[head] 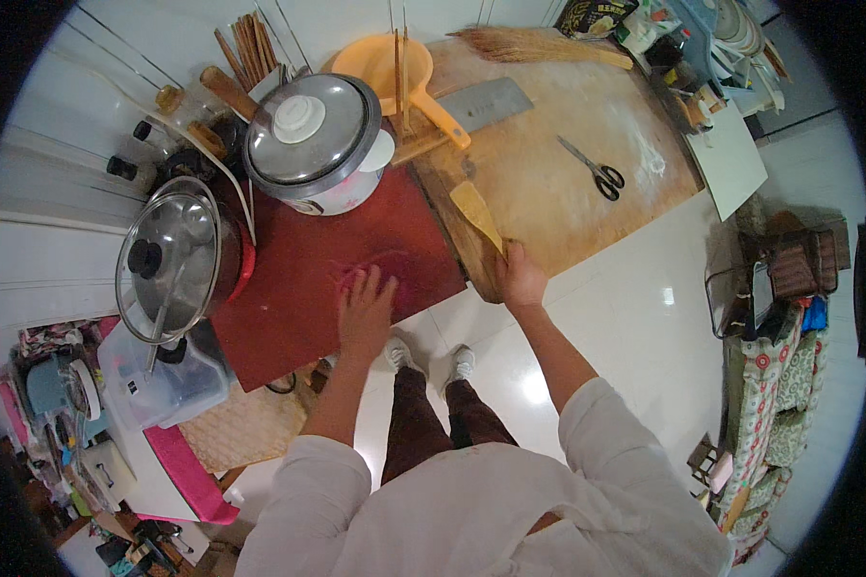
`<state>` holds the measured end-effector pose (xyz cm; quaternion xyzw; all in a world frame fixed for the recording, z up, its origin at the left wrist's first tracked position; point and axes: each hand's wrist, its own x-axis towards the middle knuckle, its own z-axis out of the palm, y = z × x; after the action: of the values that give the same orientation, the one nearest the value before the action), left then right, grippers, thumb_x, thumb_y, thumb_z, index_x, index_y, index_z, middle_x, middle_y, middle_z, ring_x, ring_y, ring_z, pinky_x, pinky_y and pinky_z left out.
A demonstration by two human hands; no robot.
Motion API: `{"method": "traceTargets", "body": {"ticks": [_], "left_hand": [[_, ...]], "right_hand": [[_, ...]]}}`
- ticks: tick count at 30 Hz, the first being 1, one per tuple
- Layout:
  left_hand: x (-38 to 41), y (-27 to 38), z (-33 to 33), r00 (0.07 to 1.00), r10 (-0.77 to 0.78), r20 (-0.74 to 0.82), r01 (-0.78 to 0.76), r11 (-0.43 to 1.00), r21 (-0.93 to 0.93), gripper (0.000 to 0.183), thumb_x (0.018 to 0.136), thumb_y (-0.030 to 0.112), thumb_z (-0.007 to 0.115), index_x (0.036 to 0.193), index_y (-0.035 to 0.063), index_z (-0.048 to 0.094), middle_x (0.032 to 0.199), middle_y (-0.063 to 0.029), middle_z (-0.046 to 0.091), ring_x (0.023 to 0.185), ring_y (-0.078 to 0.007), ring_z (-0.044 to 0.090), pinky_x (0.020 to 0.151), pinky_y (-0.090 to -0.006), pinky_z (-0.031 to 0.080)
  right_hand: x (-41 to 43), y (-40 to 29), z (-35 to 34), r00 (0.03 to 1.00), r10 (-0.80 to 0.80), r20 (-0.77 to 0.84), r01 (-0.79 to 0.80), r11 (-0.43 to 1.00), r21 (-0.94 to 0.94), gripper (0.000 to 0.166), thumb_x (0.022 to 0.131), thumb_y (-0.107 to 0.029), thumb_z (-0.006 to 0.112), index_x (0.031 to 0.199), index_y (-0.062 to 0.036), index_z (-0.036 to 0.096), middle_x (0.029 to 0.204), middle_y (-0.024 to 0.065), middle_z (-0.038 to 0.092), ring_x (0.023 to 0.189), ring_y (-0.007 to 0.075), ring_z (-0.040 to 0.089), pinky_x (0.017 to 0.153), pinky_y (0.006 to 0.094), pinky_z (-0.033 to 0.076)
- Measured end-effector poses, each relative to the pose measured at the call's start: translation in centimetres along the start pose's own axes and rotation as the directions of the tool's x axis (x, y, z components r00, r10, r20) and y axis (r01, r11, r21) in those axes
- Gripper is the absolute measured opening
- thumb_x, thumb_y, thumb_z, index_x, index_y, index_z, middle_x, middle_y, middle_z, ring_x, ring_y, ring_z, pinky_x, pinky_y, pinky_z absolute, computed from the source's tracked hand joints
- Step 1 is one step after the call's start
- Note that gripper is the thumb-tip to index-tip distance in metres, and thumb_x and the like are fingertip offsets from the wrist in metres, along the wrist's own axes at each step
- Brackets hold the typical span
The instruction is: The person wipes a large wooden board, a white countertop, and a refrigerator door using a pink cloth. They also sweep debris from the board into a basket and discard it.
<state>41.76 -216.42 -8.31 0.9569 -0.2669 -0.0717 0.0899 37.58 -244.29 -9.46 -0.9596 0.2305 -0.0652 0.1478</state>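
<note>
My left hand (366, 310) lies palm down on the red tabletop (296, 310), its fingers slightly apart. Around its fingertips is a darker pinkish patch (404, 278); whether that is a cloth or a wet area I cannot tell. At the front edge of the large wooden board (577, 94), my right hand (525, 278) is closed around the narrow end of a flat wooden spatula (475, 209). The spatula's broad end points away from me over the board. Further right on the board are black-handled scissors (592, 169), blades apart.
A lidded rice cooker (346, 191) and a glass-lidded pot (166, 252) stand at the left. Behind are an orange ladle-like scoop (422, 65), a cleaver (487, 104) and a straw brush (527, 47). A clear plastic bin (166, 397) sits lower left.
</note>
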Motion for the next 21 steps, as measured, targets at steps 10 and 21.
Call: {"method": "traceTargets", "body": {"ticks": [10, 21], "left_hand": [[3.6, 6.9, 3.2, 0.984, -0.010, -0.179, -0.009, 0.994, -0.106, 0.047, 0.081, 0.012, 0.052, 0.127, 0.0194, 0.049, 0.142, -0.0114, 0.034, 0.133, -0.0323, 0.029, 0.102, -0.0566, 0.026], [-9.3, -11.1, 0.3, 0.823, -0.563, -0.078, 0.568, 0.819, 0.079, 0.050, 0.083, 0.023, 0.053, 0.133, 0.0216, 0.044, 0.146, -0.0090, 0.031, 0.135, -0.0293, 0.028, 0.103, -0.0506, 0.027]], "right_hand": [[-0.3, 2.8, 3.0, 0.979, -0.156, -0.133, 0.152, 0.988, -0.041, 0.030, 0.082, -0.028, 0.059, 0.109, -0.0159, 0.056, 0.086, 0.0098, 0.064, 0.070, 0.0328, 0.062, 0.059, 0.0457, 0.049], [0.2, -0.1, -0.1, 0.992, -0.120, -0.048, 0.119, 0.992, -0.033, 0.024, 0.088, -0.029, 0.052, 0.099, -0.0071, 0.054, 0.088, 0.0170, 0.061, 0.077, 0.0381, 0.059, 0.064, 0.0474, 0.047]]}}
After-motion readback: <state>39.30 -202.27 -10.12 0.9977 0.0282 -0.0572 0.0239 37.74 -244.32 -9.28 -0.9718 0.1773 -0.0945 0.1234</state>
